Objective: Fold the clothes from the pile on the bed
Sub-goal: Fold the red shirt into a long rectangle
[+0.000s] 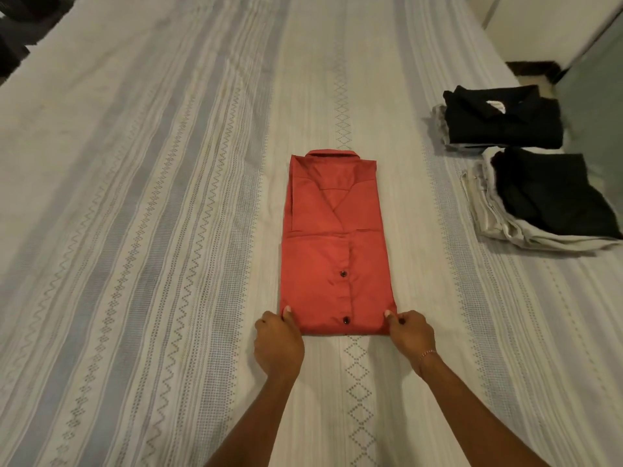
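Red shirt (332, 244) lies mid-bed, folded to a narrow rectangle, collar at far end, two dark buttons showing. Left hand (278, 343) pinches its near-left corner, right hand (411, 335) its near-right corner; fingers closed on the cloth. Bed (151, 197) carries a striped sheet. Two folded stacks (526, 163), black on top, sit well right.
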The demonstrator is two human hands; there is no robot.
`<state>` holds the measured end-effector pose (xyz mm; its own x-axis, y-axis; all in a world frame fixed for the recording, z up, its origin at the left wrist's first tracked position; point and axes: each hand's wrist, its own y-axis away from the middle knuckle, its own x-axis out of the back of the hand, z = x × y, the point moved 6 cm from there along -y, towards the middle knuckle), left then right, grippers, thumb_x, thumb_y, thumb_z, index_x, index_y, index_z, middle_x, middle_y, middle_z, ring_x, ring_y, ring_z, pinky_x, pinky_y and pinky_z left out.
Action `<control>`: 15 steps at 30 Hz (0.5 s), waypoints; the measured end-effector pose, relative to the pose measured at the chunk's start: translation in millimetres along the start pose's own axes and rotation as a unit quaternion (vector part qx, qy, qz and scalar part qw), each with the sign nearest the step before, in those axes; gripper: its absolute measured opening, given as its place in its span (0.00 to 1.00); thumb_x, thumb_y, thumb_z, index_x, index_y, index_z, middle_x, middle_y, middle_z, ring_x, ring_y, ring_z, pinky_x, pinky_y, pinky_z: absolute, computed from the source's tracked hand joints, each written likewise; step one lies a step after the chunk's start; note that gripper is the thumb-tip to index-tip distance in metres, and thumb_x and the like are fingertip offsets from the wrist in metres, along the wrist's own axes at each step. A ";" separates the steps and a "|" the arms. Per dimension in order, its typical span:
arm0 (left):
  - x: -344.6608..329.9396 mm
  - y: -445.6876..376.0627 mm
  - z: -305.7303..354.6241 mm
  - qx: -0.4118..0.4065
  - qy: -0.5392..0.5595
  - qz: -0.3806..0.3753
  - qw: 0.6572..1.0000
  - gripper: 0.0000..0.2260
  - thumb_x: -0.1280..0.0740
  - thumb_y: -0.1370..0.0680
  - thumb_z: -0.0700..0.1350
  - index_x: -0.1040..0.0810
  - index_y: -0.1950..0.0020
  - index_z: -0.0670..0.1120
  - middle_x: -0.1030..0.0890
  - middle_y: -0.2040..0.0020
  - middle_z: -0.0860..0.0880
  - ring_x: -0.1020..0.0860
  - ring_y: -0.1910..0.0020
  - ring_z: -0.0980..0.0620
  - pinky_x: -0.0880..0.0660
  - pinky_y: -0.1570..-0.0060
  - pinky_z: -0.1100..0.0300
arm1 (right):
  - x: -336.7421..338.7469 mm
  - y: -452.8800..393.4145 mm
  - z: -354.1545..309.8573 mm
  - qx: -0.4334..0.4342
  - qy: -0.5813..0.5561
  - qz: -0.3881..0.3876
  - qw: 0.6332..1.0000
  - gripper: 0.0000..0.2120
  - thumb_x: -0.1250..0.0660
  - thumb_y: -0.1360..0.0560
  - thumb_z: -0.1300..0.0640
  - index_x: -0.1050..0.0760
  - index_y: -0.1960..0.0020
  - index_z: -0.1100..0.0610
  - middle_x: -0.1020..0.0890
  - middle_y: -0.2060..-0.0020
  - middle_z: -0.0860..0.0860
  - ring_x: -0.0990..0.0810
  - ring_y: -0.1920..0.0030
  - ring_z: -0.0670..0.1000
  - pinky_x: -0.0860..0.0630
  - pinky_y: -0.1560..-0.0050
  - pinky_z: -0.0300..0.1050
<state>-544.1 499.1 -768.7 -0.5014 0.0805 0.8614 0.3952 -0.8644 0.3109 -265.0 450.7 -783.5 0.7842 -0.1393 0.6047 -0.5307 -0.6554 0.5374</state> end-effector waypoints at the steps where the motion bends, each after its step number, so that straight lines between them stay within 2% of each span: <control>1: 0.9 -0.8 -4.3 0.031 0.016 -0.032 0.999 0.20 0.40 0.17 0.57 0.24 0.46 0.39 0.20 0.52 0.42 0.21 0.57 0.45 0.31 0.63 0.55 | 0.3 1.8 3.4 -0.004 -0.018 -0.011 1.000 0.16 0.35 0.18 0.49 0.26 0.59 0.58 0.24 0.68 0.51 0.26 0.67 0.48 0.34 0.68 0.41; 3: -4.5 -8.9 -17.8 0.108 0.102 -0.105 0.983 0.22 0.35 0.19 0.57 0.23 0.46 0.37 0.18 0.54 0.41 0.18 0.57 0.44 0.25 0.63 0.55 | 1.9 2.8 8.4 -0.011 -0.061 -0.021 0.998 0.19 0.33 0.19 0.48 0.27 0.64 0.58 0.24 0.69 0.53 0.26 0.67 0.51 0.31 0.63 0.43; 5: -7.5 -16.6 -31.4 0.170 0.246 -0.147 0.943 0.19 0.29 0.21 0.53 0.20 0.53 0.36 0.17 0.62 0.41 0.18 0.66 0.46 0.21 0.65 0.56 | 3.4 4.7 9.9 -0.021 -0.105 -0.028 0.994 0.18 0.32 0.20 0.48 0.25 0.61 0.60 0.20 0.65 0.55 0.22 0.64 0.54 0.24 0.59 0.49; 6: -5.3 -15.6 -34.6 0.181 0.312 -0.164 0.918 0.17 0.28 0.22 0.50 0.20 0.57 0.35 0.18 0.65 0.41 0.18 0.69 0.46 0.18 0.62 0.54 | 5.6 9.4 9.3 -0.026 -0.133 -0.034 0.990 0.17 0.31 0.20 0.49 0.23 0.60 0.61 0.17 0.62 0.56 0.18 0.62 0.54 0.20 0.56 0.51; 8: 1.8 -9.7 -36.6 0.176 0.388 -0.199 0.882 0.14 0.28 0.22 0.46 0.21 0.56 0.34 0.16 0.62 0.39 0.15 0.65 0.42 0.17 0.51 0.47 | 10.6 22.9 4.0 -0.030 -0.184 -0.042 0.982 0.12 0.30 0.21 0.52 0.24 0.55 0.61 0.15 0.59 0.58 0.16 0.62 0.53 0.17 0.56 0.50; 10: 9.7 -2.0 -37.8 0.168 0.415 -0.215 0.868 0.12 0.28 0.21 0.43 0.22 0.52 0.33 0.15 0.58 0.36 0.14 0.59 0.39 0.18 0.48 0.45 | 17.5 37.0 -0.4 -0.019 -0.201 -0.027 0.979 0.10 0.29 0.22 0.54 0.27 0.49 0.59 0.16 0.58 0.58 0.16 0.64 0.52 0.17 0.58 0.49; 12: 17.6 6.4 -37.5 0.159 0.438 -0.222 0.857 0.12 0.28 0.22 0.40 0.23 0.51 0.31 0.15 0.58 0.34 0.14 0.60 0.39 0.17 0.50 0.46 | 23.4 51.3 -1.2 0.008 -0.193 -0.012 0.981 0.12 0.29 0.22 0.55 0.32 0.45 0.55 0.16 0.58 0.57 0.16 0.65 0.52 0.17 0.58 0.49; 15: 35.7 20.0 -36.3 0.136 0.475 -0.208 0.844 0.12 0.27 0.23 0.36 0.30 0.46 0.39 0.18 0.54 0.34 0.15 0.63 0.40 0.16 0.55 0.48 | 30.6 71.9 -1.2 0.072 -0.173 -0.011 0.982 0.09 0.31 0.20 0.54 0.30 0.45 0.49 0.15 0.61 0.57 0.15 0.64 0.54 0.17 0.61 0.47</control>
<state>-582.0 466.7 -746.3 -0.9804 -0.1962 -0.0156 0.1295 -0.7029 0.6994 -279.6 400.1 -725.7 0.8699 -0.3519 0.3455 -0.4820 -0.7550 0.4446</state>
